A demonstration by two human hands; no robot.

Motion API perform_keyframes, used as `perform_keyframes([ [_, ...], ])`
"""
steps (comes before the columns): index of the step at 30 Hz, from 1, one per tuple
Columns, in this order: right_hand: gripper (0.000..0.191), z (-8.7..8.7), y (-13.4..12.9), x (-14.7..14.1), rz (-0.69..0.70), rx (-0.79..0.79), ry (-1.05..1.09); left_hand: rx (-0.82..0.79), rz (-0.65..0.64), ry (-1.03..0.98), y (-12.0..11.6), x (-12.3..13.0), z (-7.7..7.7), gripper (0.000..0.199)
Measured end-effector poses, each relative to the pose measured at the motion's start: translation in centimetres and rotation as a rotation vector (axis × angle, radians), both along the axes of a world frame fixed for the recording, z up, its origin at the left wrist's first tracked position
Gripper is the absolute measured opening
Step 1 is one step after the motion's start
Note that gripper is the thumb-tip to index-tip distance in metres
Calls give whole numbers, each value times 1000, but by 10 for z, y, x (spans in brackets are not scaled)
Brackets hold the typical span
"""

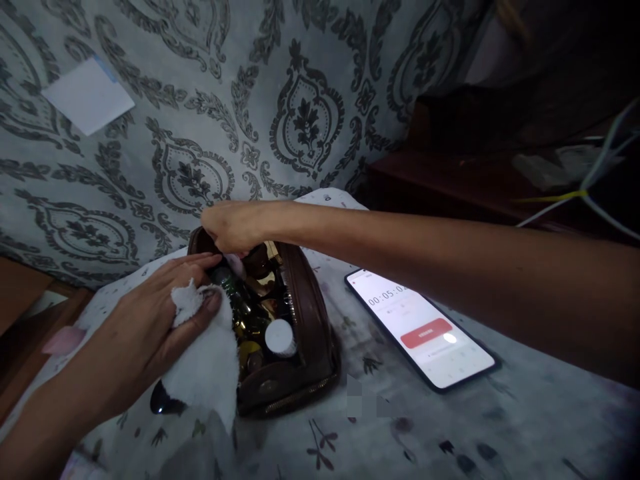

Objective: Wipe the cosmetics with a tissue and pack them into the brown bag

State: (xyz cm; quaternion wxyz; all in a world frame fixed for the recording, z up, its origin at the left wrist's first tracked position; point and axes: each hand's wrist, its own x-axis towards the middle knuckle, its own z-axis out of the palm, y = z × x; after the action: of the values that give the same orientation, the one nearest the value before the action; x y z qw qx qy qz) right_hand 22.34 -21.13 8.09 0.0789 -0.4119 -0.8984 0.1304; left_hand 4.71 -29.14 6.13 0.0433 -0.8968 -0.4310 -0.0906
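Observation:
A brown leather zip bag lies open on the flower-printed cloth, filled with several bottles. Among them are a white-capped bottle and a dark green bottle. My left hand grips a white cloth between thumb and fingers, its fingertips at the bag's left rim. Under the cloth, a dark shiny thing shows in part. My right hand reaches into the far end of the bag, fingers curled down and mostly hidden. Just below them is a pale pinkish thing; whether it is held is unclear.
A phone with a running timer lies right of the bag, under my right forearm. Behind stands a patterned grey wall with a white paper on it. Pale cables hang over dark red furniture at right.

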Motion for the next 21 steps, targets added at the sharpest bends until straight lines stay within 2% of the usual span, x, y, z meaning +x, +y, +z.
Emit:
perform_keyframes([
  [4,29,0,1,3,-2,48,-41,1,-5,-40,0,0,0,42],
  [7,25,-2,8,7,-105,128,7,-6,7,-72,1,0,-2,44],
  [9,31,-4,14,8,-143,143,-2,-7,4,-85,1,-1,-3,44],
  [16,59,-2,46,-2,158,-66,-223,19,-36,-102,0,-2,-3,42],
  [19,53,-4,52,-4,189,-133,-253,18,-43,-103,1,-1,-3,38],
  [21,42,-9,55,-4,193,-93,-173,11,-42,-110,0,-1,-2,37],
])
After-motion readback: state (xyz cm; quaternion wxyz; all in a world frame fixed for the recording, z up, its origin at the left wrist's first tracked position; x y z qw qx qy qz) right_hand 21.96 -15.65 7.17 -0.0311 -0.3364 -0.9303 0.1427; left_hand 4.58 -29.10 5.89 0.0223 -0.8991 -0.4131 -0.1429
